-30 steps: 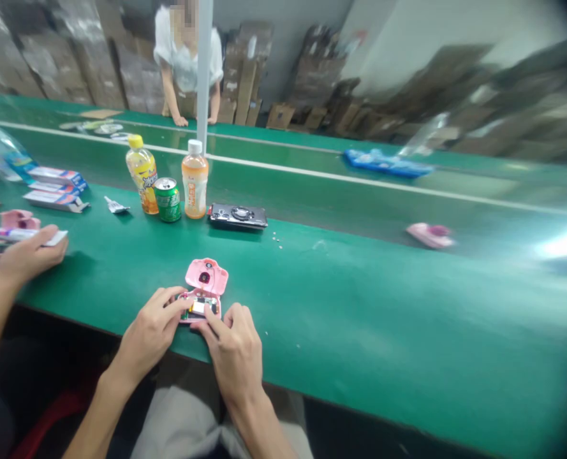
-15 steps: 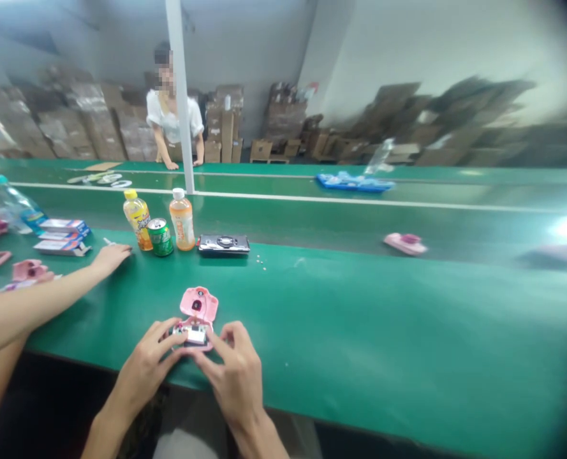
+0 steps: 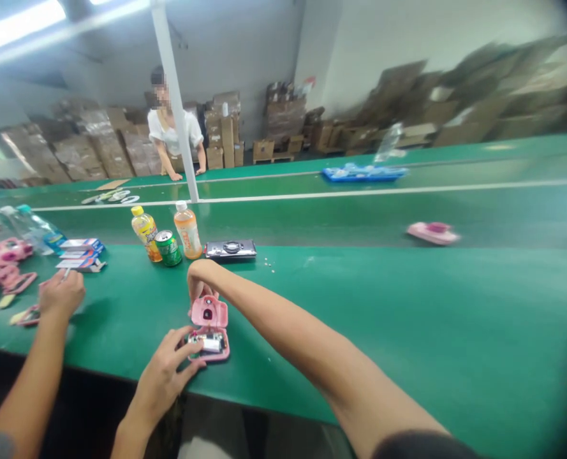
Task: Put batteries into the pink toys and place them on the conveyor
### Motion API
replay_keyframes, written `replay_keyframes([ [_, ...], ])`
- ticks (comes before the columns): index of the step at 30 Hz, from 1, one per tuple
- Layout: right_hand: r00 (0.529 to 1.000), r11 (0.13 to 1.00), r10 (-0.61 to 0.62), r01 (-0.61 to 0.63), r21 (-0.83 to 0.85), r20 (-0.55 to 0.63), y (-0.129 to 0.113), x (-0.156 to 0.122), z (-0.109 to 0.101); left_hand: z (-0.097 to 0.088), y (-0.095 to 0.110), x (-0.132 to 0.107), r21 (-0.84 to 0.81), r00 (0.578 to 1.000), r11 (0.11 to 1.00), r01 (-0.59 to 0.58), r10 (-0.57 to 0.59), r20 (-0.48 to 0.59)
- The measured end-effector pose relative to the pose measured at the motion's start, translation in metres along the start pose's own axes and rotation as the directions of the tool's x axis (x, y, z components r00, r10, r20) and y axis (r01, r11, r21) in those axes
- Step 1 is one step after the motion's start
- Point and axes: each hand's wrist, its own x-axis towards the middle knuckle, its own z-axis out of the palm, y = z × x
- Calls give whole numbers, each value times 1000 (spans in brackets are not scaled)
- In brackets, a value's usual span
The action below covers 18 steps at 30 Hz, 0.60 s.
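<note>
A pink toy camera (image 3: 219, 356) lies opened on the green bench, its back half holding a circuit board and a white battery (image 3: 211, 345). Its other pink half (image 3: 210, 312), with a lens hole, lies beyond, joined by thin wires. My left hand (image 3: 168, 366) grips the left side of the back half between thumb and fingers. From the right, my right arm crosses over the bench. My right hand (image 3: 198, 287) bends down just behind the far half; its fingers are mostly hidden, so their grip is unclear.
Beyond stand a yellow-capped bottle (image 3: 144, 233), a green can (image 3: 168, 248), an orange drink bottle (image 3: 188, 229) and a black-silver device (image 3: 230, 250). At left, a co-worker's hand (image 3: 63, 293) works near pink parts and small boxes (image 3: 82, 255). Another pink camera (image 3: 433, 233) sits right.
My right hand has left the near right side of the toy camera and swung to its far side. My left hand stays on it. The co-worker's hand has moved left and nearer.
</note>
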Motion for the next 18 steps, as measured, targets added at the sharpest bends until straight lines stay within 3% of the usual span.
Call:
replay_keyframes([
  [4,998,998,-60,60,10,-6,0,-1,2,-5,5,2,-12,999,999,32,-31,9],
  [12,982,979,-187,187,-84,13,21,-16,7,-9,7,6,20,1000,1000,-11,10,21],
  [18,921,901,-389,384,-203,16,28,-35,-3,-16,10,4,-128,998,990,64,-66,-17],
])
